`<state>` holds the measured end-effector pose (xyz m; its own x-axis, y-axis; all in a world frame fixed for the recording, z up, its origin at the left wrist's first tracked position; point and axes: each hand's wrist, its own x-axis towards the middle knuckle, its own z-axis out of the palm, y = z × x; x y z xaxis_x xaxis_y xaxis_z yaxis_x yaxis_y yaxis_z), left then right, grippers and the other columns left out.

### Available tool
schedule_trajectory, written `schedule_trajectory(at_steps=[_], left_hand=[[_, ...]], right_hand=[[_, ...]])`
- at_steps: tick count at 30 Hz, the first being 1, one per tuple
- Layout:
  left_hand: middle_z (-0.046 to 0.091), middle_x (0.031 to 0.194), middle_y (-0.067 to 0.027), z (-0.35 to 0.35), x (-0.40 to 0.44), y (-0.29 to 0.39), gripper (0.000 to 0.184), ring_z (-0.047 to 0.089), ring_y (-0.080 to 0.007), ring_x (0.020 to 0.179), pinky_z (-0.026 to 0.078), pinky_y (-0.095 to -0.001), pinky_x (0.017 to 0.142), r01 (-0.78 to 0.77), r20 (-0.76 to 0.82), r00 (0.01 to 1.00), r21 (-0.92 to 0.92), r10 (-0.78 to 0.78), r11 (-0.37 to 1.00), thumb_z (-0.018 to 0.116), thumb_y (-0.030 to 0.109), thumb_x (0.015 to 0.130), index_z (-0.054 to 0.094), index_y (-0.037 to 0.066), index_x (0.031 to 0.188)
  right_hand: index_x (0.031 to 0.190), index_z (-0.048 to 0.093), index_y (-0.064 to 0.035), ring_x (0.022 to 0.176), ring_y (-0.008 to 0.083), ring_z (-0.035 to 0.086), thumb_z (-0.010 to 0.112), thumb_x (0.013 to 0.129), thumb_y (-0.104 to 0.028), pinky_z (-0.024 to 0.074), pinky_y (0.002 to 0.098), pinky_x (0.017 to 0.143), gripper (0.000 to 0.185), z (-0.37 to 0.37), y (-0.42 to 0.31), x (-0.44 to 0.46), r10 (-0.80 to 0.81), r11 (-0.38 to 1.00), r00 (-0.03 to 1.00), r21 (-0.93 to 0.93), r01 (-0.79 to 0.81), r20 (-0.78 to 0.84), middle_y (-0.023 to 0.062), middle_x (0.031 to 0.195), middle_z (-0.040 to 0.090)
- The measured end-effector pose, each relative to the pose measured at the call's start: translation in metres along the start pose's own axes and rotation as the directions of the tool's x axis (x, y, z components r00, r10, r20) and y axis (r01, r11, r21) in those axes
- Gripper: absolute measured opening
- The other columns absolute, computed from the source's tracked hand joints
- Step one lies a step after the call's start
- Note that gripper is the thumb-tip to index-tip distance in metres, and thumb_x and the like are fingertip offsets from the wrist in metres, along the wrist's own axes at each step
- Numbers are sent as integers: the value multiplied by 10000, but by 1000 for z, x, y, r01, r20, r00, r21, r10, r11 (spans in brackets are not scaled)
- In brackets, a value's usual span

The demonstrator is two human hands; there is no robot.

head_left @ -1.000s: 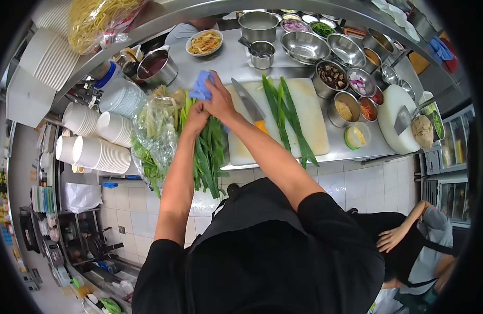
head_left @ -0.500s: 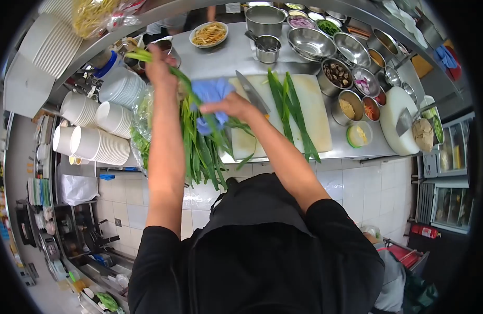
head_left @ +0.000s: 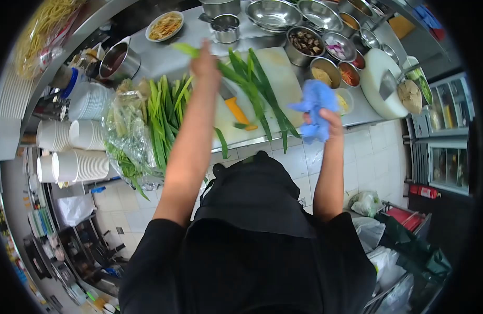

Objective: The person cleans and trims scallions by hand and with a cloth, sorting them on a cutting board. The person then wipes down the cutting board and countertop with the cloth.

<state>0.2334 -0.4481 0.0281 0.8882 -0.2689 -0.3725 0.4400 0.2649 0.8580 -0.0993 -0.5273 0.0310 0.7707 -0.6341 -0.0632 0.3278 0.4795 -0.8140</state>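
Observation:
My left hand (head_left: 204,64), smeared by motion, grips a long green leek (head_left: 247,86) over the cutting board (head_left: 288,78); its pale end sticks out to the left and its leaves trail towards me. More leeks (head_left: 265,81) lie on the board beside it. In my right hand (head_left: 331,123) is a crumpled blue cloth (head_left: 319,104), raised at the counter's front edge on the right. A knife with an orange handle (head_left: 235,111) rests on the board, its blade partly hidden by my left forearm. Left of that forearm lies a bunch of leeks (head_left: 160,104).
A plastic bag of greens (head_left: 129,120) and stacked white bowls (head_left: 81,165) stand on the left. A plate of shredded food (head_left: 164,26) is at the back. Metal bowls of mushrooms (head_left: 305,42) and onion (head_left: 338,47) stand right of the board, near a round white block (head_left: 375,81).
My left hand has carried the leek rightwards from the bunch to the board. My right hand has moved right with the blue cloth, away from the leeks. The view has shifted.

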Motion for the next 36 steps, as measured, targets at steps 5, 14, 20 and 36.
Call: schedule_trajectory(at_steps=[5,14,20,36], left_hand=[[615,883,-163,-17,22,-81,670,584,-282,730,459,-409,664,-364,195,911,795,364,485,657,549,719,553,-37,1025],[628,1028,-162,-167,52,-52,599,626,-287,888,502,-370,757,1,-2,1000,997,4,81,751,396,653,580,-9,1058],[621,1002,-92,-177,4,11,340,605,-214,819,501,-370,750,69,248,937,559,-246,826,626,249,814,582,30,1071],[410,1321,-127,-184,-37,188,569,466,-286,1100,399,-528,925,-329,261,871,-318,416,889,321,496,922,288,121,1349]], right_hand=[[1237,398,37,659,229,569,704,639,-198,477,313,569,711,-6,-18,-13,-50,991,999,-127,48,-13,170,938,578],[1232,411,14,672,185,562,705,677,-106,474,306,597,640,8,29,2,95,974,990,-217,-70,105,112,916,566],[1297,379,2,1002,182,552,681,778,-149,458,311,850,618,111,79,61,110,989,927,-134,-65,358,98,1156,538],[1268,423,-37,1142,265,458,798,570,-330,255,385,1047,845,127,125,34,347,664,602,-642,384,719,124,1189,519]])
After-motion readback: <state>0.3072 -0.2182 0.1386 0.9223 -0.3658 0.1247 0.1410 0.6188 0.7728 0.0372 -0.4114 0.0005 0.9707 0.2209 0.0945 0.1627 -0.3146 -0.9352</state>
